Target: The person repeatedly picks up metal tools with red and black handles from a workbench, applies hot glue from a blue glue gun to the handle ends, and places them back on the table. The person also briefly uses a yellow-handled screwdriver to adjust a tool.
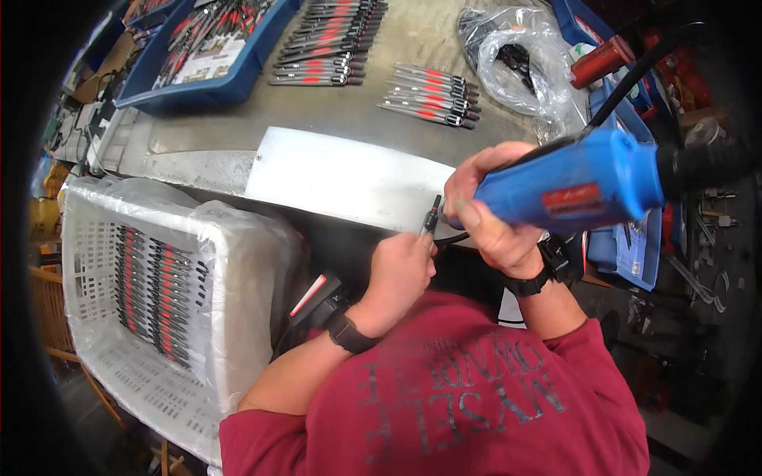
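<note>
My right hand (490, 213) grips a blue power tool (583, 189) with a black hose at its rear, its nose pointing left and down. My left hand (399, 274) is closed around a small black-handled tool (431, 215), holding its tip up against the blue tool's nose at the edge of a white metal plate (341, 178). Both wrists wear black bands. A red and black device (317, 297) sits by my left forearm.
A white plastic crate (230, 270) lined with clear film holds rows of black and red tools (155, 293) at my left. More such tools lie in rows (432, 95) on the grey bench, with a blue tray (210, 47) and a clear bag (516, 55) behind.
</note>
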A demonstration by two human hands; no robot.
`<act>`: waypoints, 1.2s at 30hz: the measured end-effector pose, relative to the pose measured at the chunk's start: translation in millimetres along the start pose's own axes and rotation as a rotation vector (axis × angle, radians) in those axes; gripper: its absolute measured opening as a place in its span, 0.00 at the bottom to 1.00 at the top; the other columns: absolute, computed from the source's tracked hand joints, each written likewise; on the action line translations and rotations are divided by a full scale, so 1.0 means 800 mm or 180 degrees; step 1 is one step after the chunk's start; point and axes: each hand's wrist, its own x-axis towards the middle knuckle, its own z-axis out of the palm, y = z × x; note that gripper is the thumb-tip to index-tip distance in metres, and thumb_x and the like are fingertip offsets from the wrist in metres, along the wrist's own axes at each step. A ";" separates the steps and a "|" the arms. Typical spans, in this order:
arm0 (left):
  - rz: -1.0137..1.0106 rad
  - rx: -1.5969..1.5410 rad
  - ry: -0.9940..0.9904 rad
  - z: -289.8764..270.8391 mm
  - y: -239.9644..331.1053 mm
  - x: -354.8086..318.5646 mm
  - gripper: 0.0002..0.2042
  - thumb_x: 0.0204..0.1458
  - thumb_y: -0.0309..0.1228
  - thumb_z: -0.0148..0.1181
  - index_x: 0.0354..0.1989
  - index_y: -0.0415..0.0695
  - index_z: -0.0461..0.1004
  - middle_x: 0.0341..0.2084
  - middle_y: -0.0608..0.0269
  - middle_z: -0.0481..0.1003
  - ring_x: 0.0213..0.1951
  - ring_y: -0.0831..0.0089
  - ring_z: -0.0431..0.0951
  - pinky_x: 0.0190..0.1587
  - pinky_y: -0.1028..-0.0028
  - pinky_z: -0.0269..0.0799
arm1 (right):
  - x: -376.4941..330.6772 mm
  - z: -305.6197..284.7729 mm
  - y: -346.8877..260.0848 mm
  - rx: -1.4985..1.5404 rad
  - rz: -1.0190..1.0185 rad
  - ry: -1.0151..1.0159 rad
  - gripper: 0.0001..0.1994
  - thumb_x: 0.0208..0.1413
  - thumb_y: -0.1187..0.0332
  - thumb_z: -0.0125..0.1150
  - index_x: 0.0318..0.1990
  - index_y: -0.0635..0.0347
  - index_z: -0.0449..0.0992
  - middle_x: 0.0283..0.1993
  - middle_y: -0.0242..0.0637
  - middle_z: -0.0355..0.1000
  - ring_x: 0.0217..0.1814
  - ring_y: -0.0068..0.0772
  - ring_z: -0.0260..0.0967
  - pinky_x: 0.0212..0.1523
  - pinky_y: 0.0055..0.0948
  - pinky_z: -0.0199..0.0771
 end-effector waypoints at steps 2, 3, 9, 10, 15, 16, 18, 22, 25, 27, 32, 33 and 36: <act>0.0015 0.0053 0.0006 -0.001 -0.001 -0.001 0.11 0.59 0.34 0.45 0.27 0.41 0.66 0.13 0.70 0.63 0.11 0.86 0.56 0.11 0.84 0.48 | -0.002 -0.002 -0.003 0.0606 0.0156 0.0039 0.22 0.43 0.78 0.59 0.47 0.61 0.60 0.29 0.35 0.64 0.28 0.27 0.64 0.30 0.26 0.66; 0.0064 0.0051 -0.0008 -0.002 -0.002 -0.001 0.11 0.59 0.34 0.45 0.27 0.41 0.66 0.13 0.70 0.63 0.11 0.86 0.56 0.11 0.83 0.48 | -0.001 -0.002 -0.004 0.0829 0.0226 0.0182 0.20 0.43 0.78 0.59 0.46 0.63 0.62 0.30 0.33 0.66 0.30 0.24 0.65 0.33 0.24 0.66; 0.0031 0.0132 0.0042 -0.001 -0.001 0.001 0.11 0.58 0.33 0.45 0.27 0.41 0.66 0.13 0.70 0.63 0.11 0.86 0.56 0.11 0.83 0.48 | 0.000 -0.007 -0.006 0.1012 0.0387 0.0502 0.24 0.41 0.75 0.61 0.47 0.56 0.59 0.26 0.36 0.61 0.24 0.31 0.62 0.27 0.29 0.64; 0.0009 0.0093 0.0044 -0.001 -0.001 0.000 0.11 0.58 0.33 0.45 0.27 0.40 0.66 0.13 0.70 0.63 0.11 0.85 0.56 0.11 0.83 0.49 | 0.000 -0.008 -0.005 0.0978 0.0384 0.0476 0.24 0.41 0.74 0.61 0.47 0.56 0.59 0.26 0.36 0.61 0.24 0.31 0.62 0.27 0.29 0.64; -0.0050 0.0049 0.0051 0.000 0.001 -0.001 0.11 0.58 0.33 0.45 0.27 0.40 0.66 0.13 0.70 0.63 0.11 0.85 0.55 0.11 0.83 0.49 | -0.001 -0.003 -0.003 0.1144 0.0416 0.0476 0.24 0.41 0.74 0.61 0.47 0.56 0.59 0.26 0.36 0.61 0.24 0.31 0.62 0.28 0.29 0.64; -0.0053 0.0066 0.0055 0.000 0.002 -0.001 0.11 0.58 0.33 0.45 0.27 0.40 0.66 0.13 0.70 0.63 0.11 0.85 0.55 0.11 0.83 0.49 | -0.001 -0.003 -0.003 0.1103 0.0410 0.0482 0.24 0.41 0.74 0.61 0.47 0.57 0.59 0.26 0.36 0.61 0.24 0.31 0.62 0.28 0.29 0.64; -0.0042 0.0079 0.0054 0.000 0.002 -0.001 0.11 0.59 0.33 0.45 0.27 0.40 0.66 0.13 0.70 0.62 0.11 0.85 0.55 0.11 0.83 0.49 | 0.000 -0.003 -0.005 0.1128 0.0448 0.0500 0.24 0.41 0.74 0.60 0.47 0.57 0.59 0.26 0.36 0.61 0.24 0.31 0.62 0.28 0.29 0.64; -0.0004 0.0075 0.0032 0.000 0.002 -0.002 0.11 0.59 0.33 0.45 0.27 0.40 0.66 0.12 0.71 0.62 0.11 0.85 0.55 0.11 0.83 0.49 | 0.001 -0.002 -0.008 0.1239 0.0591 0.0564 0.24 0.40 0.73 0.60 0.47 0.58 0.59 0.26 0.36 0.61 0.24 0.31 0.62 0.28 0.29 0.64; 0.0000 0.0037 0.0022 0.000 0.002 -0.002 0.11 0.59 0.33 0.45 0.27 0.41 0.66 0.13 0.71 0.63 0.11 0.85 0.56 0.11 0.83 0.49 | 0.002 -0.002 -0.006 0.1112 0.0543 0.0569 0.24 0.40 0.73 0.60 0.47 0.58 0.59 0.26 0.37 0.62 0.24 0.31 0.62 0.28 0.30 0.64; 0.0002 0.0015 0.0020 0.000 0.002 -0.002 0.11 0.59 0.33 0.45 0.27 0.41 0.66 0.13 0.71 0.63 0.11 0.85 0.56 0.11 0.83 0.49 | 0.002 -0.001 -0.005 0.1007 0.0476 0.0541 0.24 0.40 0.74 0.60 0.47 0.58 0.60 0.27 0.37 0.62 0.24 0.30 0.62 0.28 0.30 0.65; 0.0050 0.0040 0.0056 0.000 -0.001 0.000 0.11 0.59 0.33 0.46 0.27 0.41 0.67 0.13 0.71 0.63 0.11 0.86 0.56 0.11 0.83 0.48 | 0.001 0.006 -0.002 0.0709 0.0419 0.0437 0.23 0.42 0.78 0.58 0.48 0.59 0.59 0.27 0.36 0.62 0.25 0.28 0.62 0.27 0.27 0.64; 0.0075 0.0012 0.0054 0.000 -0.002 0.000 0.11 0.58 0.33 0.46 0.26 0.41 0.67 0.13 0.71 0.63 0.11 0.86 0.56 0.11 0.84 0.48 | 0.002 0.008 -0.001 0.0503 0.0391 0.0385 0.23 0.43 0.79 0.58 0.48 0.59 0.59 0.27 0.36 0.62 0.24 0.27 0.62 0.27 0.26 0.64; 0.0170 0.0045 0.0118 -0.001 -0.006 0.000 0.12 0.57 0.32 0.47 0.24 0.39 0.68 0.12 0.69 0.65 0.11 0.84 0.58 0.12 0.81 0.51 | 0.003 0.014 0.001 0.0197 0.0444 0.0261 0.23 0.43 0.80 0.57 0.49 0.59 0.58 0.27 0.35 0.62 0.24 0.24 0.62 0.25 0.23 0.62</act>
